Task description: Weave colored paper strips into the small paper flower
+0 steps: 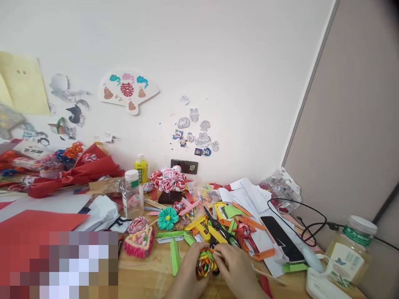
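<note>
My left hand point(191, 272) is closed round the side of a folded paper flower point(205, 265) with orange, yellow and green petals. My right hand point(235, 268) pinches the flower's upper right edge, close to an orange strip. Part of the flower is hidden by the fingers. From under my right hand a thin wooden stick point(269, 276) sticks out to the right; whether it joins the flower I cannot tell. Just beyond the hands lie black scissors point(218, 224), a yellow cutter knife point(203, 232) and green paper strips point(175, 256).
A teal flower point(167, 218), a pink-edged heart-shaped piece point(139, 243) and a clear jar point(132, 195) stand left of centre. To the right are a phone point(282, 238), white papers point(246, 193), a black cable point(311, 203) and a large bottle point(350, 253). Red paper point(40, 220) covers the left.
</note>
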A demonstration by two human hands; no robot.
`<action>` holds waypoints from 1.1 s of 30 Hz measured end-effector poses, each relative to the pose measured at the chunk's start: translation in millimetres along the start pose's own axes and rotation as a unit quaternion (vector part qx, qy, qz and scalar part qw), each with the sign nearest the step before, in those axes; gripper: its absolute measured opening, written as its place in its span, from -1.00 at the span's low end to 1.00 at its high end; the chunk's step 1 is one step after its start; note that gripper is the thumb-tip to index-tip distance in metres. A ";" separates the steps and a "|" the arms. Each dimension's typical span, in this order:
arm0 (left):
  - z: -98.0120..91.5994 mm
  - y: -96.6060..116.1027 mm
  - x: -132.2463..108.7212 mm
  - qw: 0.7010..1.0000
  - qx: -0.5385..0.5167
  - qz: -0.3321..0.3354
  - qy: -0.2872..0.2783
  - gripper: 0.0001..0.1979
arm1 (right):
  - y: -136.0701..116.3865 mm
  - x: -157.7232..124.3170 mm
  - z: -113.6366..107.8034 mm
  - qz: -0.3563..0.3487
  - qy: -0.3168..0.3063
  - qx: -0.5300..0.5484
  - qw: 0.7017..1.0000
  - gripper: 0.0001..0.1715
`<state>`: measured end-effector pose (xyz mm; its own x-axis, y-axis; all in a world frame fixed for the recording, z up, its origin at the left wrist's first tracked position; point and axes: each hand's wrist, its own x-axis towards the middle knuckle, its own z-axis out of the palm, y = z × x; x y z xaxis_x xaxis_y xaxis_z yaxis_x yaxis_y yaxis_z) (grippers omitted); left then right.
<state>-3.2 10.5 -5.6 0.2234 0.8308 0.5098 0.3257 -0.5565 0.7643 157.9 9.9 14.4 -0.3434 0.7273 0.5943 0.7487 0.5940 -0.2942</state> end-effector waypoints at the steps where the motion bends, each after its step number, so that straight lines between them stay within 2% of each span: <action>1: 0.0 0.0 0.2 1.000 0.001 0.001 0.001 -0.43 | 0.5 0.0 -0.4 -0.001 0.000 0.001 1.000 -0.80; 8: -0.3 -0.6 0.4 1.000 0.006 0.014 -0.015 -0.45 | 0.6 -2.4 -2.2 -0.012 -0.014 -0.003 1.000 -0.77; 17: -0.8 -2.9 -1.4 0.998 0.021 0.038 -0.039 -0.36 | -7.9 3.6 -6.0 -0.046 0.082 -0.047 0.994 -0.67; 25: -4.3 4.3 -1.9 0.998 0.023 0.012 -0.056 -0.35 | -8.0 -0.4 -2.5 -0.083 0.076 -0.095 0.989 -0.60; 33: -5.2 6.4 -1.1 0.997 0.037 0.013 -0.065 -0.40 | -9.8 1.0 -3.9 -0.110 0.083 -0.115 0.984 -0.52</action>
<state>-6.2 6.0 0.9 0.3484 0.8111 0.4698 0.3839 -0.5807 0.7179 152.5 3.5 20.8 -0.4285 0.5124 0.7442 0.7815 0.6236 0.0206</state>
